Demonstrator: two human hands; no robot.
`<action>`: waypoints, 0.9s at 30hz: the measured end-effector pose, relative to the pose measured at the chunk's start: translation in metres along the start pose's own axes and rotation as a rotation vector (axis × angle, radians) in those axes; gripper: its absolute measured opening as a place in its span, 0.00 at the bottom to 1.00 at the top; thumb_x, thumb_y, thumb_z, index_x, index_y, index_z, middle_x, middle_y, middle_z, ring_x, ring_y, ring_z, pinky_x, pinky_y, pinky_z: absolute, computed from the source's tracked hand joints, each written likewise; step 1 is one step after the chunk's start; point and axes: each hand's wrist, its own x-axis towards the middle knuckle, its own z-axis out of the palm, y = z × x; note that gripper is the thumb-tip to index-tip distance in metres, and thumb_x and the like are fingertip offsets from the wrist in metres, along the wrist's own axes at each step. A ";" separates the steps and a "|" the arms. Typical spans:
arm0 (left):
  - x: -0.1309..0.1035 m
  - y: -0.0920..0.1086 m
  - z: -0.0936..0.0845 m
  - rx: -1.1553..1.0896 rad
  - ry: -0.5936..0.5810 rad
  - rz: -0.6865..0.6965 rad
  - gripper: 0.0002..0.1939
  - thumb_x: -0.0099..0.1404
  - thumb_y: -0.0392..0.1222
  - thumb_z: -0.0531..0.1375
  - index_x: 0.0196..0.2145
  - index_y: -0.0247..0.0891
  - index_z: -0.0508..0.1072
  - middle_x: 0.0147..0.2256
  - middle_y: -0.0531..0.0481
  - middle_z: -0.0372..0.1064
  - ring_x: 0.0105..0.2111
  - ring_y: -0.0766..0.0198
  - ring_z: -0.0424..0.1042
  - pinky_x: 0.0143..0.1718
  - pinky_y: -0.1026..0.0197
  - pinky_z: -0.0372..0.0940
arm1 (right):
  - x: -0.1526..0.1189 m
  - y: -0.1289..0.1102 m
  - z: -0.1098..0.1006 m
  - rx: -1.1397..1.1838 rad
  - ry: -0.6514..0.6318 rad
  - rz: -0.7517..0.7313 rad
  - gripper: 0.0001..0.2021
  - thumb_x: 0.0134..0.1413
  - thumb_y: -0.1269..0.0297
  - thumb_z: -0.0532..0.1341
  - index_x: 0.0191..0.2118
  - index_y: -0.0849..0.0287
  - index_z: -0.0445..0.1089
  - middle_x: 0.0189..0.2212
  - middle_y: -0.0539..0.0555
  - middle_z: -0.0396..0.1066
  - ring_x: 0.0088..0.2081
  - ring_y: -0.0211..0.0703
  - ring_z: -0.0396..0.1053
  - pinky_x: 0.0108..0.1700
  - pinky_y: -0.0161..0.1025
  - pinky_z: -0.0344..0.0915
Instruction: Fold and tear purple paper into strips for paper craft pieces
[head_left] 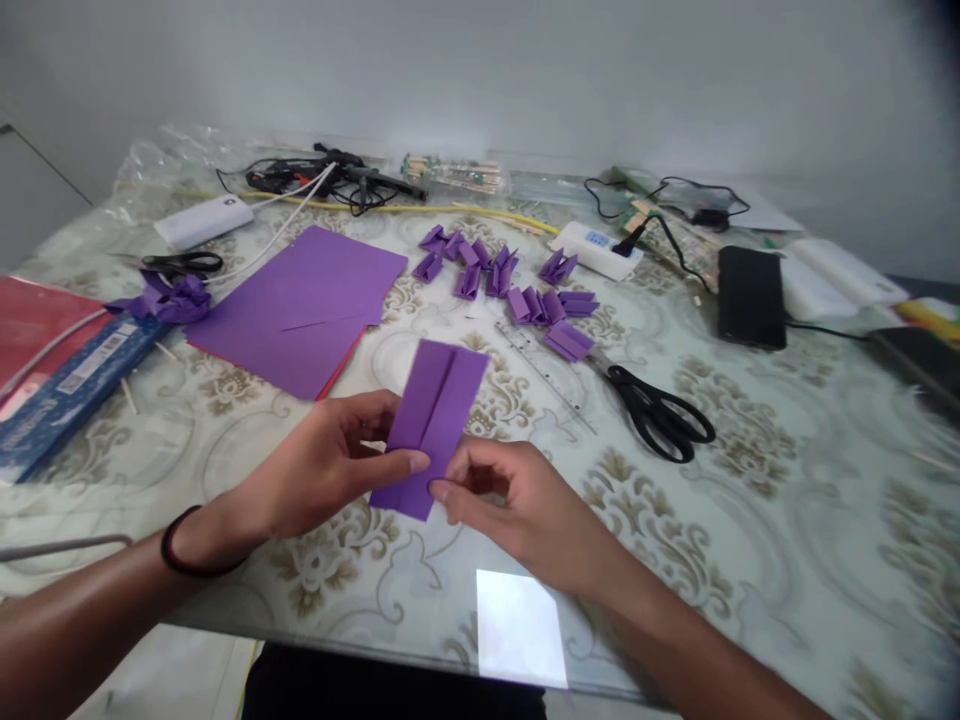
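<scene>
Between both hands I hold a folded strip of purple paper [441, 395], raised above the table and tilted, with a crease running down its length. My left hand [341, 460] grips its left edge, the thumb lying across the lower front. On the lower right edge, my right hand [502, 490] pinches the paper between thumb and fingers. Behind them, small folded purple paper pieces [529, 305] lie in a loose cluster. Larger purple sheets [307, 300] are stacked to the left, with red showing under one edge.
Black-handled scissors [660, 410] and a clear ruler [544, 375] lie to the right. A white power strip [596, 250], a black phone-like device [751, 297] and cables stand farther back. At left are crumpled purple paper [169, 297], another pair of scissors [184, 263] and a blue packet [75, 390].
</scene>
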 end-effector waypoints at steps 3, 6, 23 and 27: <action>-0.001 0.001 0.001 0.020 -0.086 -0.088 0.08 0.66 0.44 0.69 0.38 0.38 0.79 0.35 0.52 0.81 0.35 0.62 0.79 0.36 0.63 0.72 | 0.001 -0.002 -0.001 0.076 0.086 -0.007 0.13 0.60 0.57 0.69 0.29 0.58 0.70 0.26 0.49 0.72 0.29 0.40 0.70 0.35 0.39 0.66; -0.001 0.002 0.001 0.099 -0.128 -0.164 0.11 0.69 0.48 0.67 0.36 0.36 0.81 0.31 0.49 0.83 0.33 0.59 0.82 0.36 0.61 0.73 | 0.000 -0.003 -0.002 0.124 0.100 0.004 0.14 0.60 0.56 0.70 0.30 0.58 0.70 0.26 0.49 0.72 0.29 0.40 0.72 0.34 0.38 0.67; -0.002 0.006 0.003 0.089 -0.179 -0.135 0.10 0.70 0.45 0.65 0.35 0.38 0.82 0.34 0.45 0.84 0.35 0.53 0.84 0.39 0.55 0.78 | 0.001 -0.001 0.001 0.053 0.048 0.077 0.07 0.54 0.63 0.69 0.31 0.61 0.75 0.28 0.52 0.73 0.31 0.43 0.69 0.35 0.41 0.65; -0.001 0.005 0.003 0.094 -0.209 -0.160 0.06 0.68 0.42 0.65 0.37 0.39 0.82 0.34 0.47 0.84 0.37 0.53 0.85 0.40 0.57 0.77 | 0.001 -0.001 0.003 0.050 0.048 0.083 0.06 0.54 0.64 0.67 0.30 0.60 0.74 0.28 0.51 0.73 0.30 0.41 0.68 0.34 0.40 0.64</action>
